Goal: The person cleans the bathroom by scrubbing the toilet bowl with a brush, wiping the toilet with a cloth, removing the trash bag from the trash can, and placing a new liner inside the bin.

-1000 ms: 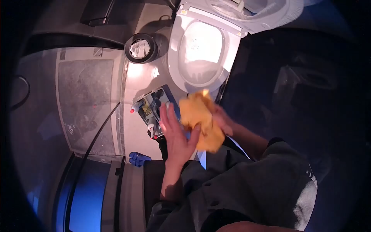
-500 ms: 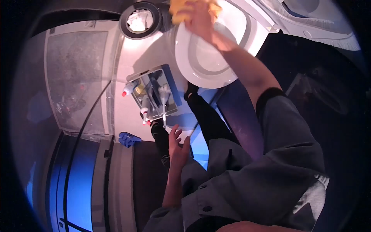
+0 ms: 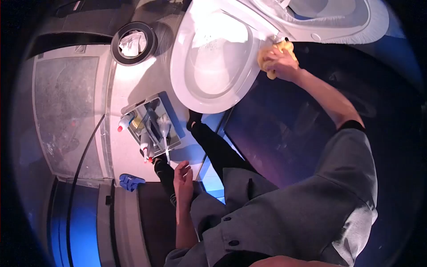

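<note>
My right hand (image 3: 281,64) is closed on a yellow cloth (image 3: 267,58), pressed at the right edge of the white toilet bowl (image 3: 182,80), near the hinge of the raised seat (image 3: 307,34). My left hand (image 3: 183,181) hangs low in front of my body, fingers loosely bent and apart, with nothing in it. Just beyond it, on the floor, stands a grey caddy (image 3: 175,144) holding bottles and a white brush (image 3: 164,127).
Left of the toilet stands a round black bin (image 3: 116,46) with white paper inside. A blue slipper (image 3: 131,181) lies on the floor at lower left. A dark hose (image 3: 86,153) hangs across the left side. A dark wall (image 3: 284,120) stands close on the right.
My right hand, with the yellow cloth, has moved from the far left side of the toilet rim to its right side. The view has shifted. My left hand stays low and its fingers have drawn closer together.
</note>
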A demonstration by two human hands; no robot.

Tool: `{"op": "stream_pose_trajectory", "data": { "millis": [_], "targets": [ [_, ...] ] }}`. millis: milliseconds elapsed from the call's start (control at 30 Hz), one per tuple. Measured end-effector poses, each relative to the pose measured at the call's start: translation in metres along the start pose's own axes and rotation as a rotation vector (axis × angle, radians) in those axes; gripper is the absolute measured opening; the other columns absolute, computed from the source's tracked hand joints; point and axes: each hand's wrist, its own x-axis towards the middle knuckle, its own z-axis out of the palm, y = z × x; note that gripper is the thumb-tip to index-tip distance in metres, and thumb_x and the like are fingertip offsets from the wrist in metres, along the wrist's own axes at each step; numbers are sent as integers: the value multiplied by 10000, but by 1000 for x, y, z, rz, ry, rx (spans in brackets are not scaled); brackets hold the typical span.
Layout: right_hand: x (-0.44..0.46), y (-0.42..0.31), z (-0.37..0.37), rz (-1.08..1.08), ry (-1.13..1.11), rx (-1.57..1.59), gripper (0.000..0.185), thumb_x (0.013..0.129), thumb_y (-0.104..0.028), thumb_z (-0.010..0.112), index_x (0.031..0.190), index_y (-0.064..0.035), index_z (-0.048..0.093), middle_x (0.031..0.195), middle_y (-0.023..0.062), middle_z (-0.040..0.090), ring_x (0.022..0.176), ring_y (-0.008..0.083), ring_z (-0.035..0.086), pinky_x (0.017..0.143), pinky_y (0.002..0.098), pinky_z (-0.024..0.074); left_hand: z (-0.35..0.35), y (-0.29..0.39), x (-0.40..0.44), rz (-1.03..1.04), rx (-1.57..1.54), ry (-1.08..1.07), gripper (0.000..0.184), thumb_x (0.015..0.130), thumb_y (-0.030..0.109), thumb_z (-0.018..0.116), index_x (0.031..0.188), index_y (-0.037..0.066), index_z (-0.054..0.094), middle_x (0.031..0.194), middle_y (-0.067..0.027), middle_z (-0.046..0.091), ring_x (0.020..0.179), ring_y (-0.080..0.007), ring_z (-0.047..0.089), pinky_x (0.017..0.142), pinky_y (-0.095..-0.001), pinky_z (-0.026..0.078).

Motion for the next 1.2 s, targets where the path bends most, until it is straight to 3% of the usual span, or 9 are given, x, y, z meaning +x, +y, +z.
{"op": "stream_pose_trajectory", "data": {
  "millis": [200, 233, 300, 367, 533, 700, 767, 933, 1200],
  "targets": [
    [175, -24, -103, -94, 506, -183, 203, 732, -170, 576, 913, -83, 600, 1038, 103, 559, 942, 288, 518, 792, 365, 411, 17, 4, 7, -39, -6, -2, 289, 854, 54, 504, 1140, 44, 466, 1135, -74, 510, 1025, -163, 507, 855, -278, 407],
    [195, -18, -105, 235, 121, 154, 215, 726, -215, 578, 897, -86, 585, 1012, 114, 562, 942, 288, 500, 830, 398, 387, 23, 6, 7, -46, -8, -7, 289, 854, 54, 504, 1140, 44, 466, 1135, -74, 510, 1025, -163, 507, 855, -278, 407],
    [200, 73, 23, -134, 435, -312, 237, 745, -223, 551, 953, -116, 587, 1088, 101, 534, 961, 308, 488, 860, 414, 372, 30, 11, 8, -27, -17, -24, 287, 856, 54, 500, 1140, 39, 466, 1142, -83, 509, 1044, -173, 505, 862, -280, 406],
    [118, 49, 9, -132, 112, -720, 292, 692, -187, 571, 977, -189, 635, 1072, -32, 536, 1099, 150, 447, 757, 369, 417, 32, 13, 7, -24, -43, -35, 286, 858, 55, 500, 1141, 38, 466, 1143, -88, 510, 1044, -178, 507, 866, -281, 406],
    [36, 49, 39, 456, -272, -525, 283, 756, -187, 553, 1034, -213, 602, 1091, -32, 535, 1093, 173, 438, 811, 348, 414, 5, -4, 3, -29, 35, -60, 285, 863, 48, 499, 1146, 35, 465, 1136, -96, 519, 1037, -177, 514, 871, -285, 406],
    [37, 71, 88, 484, 379, 282, 341, 668, -193, 620, 1007, -158, 611, 1070, 81, 548, 1067, 280, 459, 869, 369, 407, -10, -15, 9, -53, -71, -2, 255, 868, 32, 492, 1122, 13, 473, 1104, -84, 532, 1015, -151, 517, 877, -269, 396],
    [37, 35, 82, 708, 346, 905, 306, 649, -176, 629, 951, -128, 642, 984, 114, 584, 967, 267, 537, 859, 342, 424, -10, -6, 10, -29, -62, 1, 245, 868, 35, 495, 1111, 8, 478, 1088, -79, 535, 1001, -141, 520, 871, -258, 395],
    [-2, -129, 184, 403, 381, 727, 324, 655, -76, 686, 975, -117, 649, 976, 64, 575, 977, 186, 537, 858, 315, 435, -13, -8, 6, -130, 11, -107, 239, 873, 48, 491, 1110, 15, 483, 1076, -82, 544, 997, -147, 526, 843, -253, 410],
    [95, -382, 174, 250, 159, 1447, 289, 648, -73, 615, 922, 17, 618, 874, 118, 613, 817, 215, 588, 741, 315, 465, -72, -43, -26, -31, 109, -26, 252, 871, 87, 512, 1112, 17, 483, 1062, -69, 552, 958, -130, 532, 804, -230, 412]
  ]
}}
